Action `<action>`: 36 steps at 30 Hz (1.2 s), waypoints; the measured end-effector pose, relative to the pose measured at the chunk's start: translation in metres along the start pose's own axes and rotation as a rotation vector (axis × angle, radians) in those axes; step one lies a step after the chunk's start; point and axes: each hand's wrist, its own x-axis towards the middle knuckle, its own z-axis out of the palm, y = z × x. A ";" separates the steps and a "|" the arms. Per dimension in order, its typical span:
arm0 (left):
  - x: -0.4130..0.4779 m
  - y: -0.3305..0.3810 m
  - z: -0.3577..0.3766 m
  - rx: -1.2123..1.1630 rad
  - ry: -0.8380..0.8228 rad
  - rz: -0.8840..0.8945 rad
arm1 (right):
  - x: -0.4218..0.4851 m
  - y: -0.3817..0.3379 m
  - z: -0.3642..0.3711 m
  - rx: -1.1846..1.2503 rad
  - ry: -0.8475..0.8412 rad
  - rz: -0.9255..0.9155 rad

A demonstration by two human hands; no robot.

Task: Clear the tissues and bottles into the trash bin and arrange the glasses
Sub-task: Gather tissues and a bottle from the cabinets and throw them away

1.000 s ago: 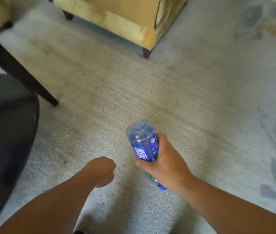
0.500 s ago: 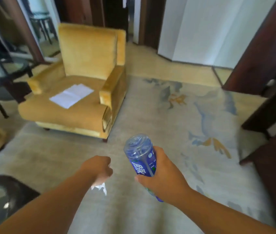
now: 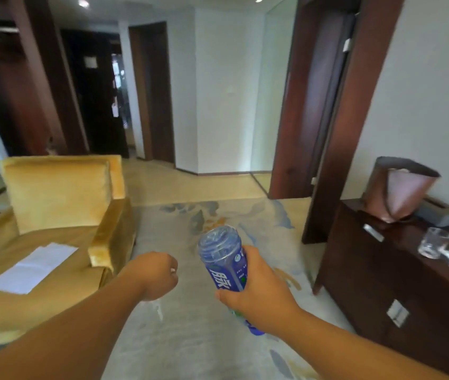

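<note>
Since both seem bound for the trash bin, the bottle is gripped round its labelled middle by the fingers of the right hand, base forward, above the rug. A tissue is clenched in the closed fingers of the left hand, with only a white wisp showing. A glass is left midway along the desk. Whether the brown tapered container at its far end is the bin cannot be told. A yellow armchair is seen at left.
</note>
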 end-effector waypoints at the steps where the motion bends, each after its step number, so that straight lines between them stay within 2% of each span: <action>1: -0.002 0.006 -0.006 0.004 0.023 0.026 | -0.008 -0.005 -0.005 -0.005 0.033 0.008; 4: -0.014 0.020 -0.020 0.020 0.071 0.123 | -0.038 -0.021 -0.016 0.002 0.125 0.052; 12: -0.057 0.047 -0.031 0.065 0.066 0.325 | -0.121 -0.050 -0.027 -0.010 0.273 0.159; 17: -0.087 0.091 -0.032 0.062 0.078 0.442 | -0.178 -0.053 -0.049 -0.062 0.371 0.229; 25: -0.139 0.206 -0.021 0.062 0.178 0.582 | -0.288 -0.037 -0.111 -0.138 0.528 0.359; 36: -0.261 0.422 0.038 0.019 0.132 0.902 | -0.516 0.020 -0.210 -0.215 0.741 0.620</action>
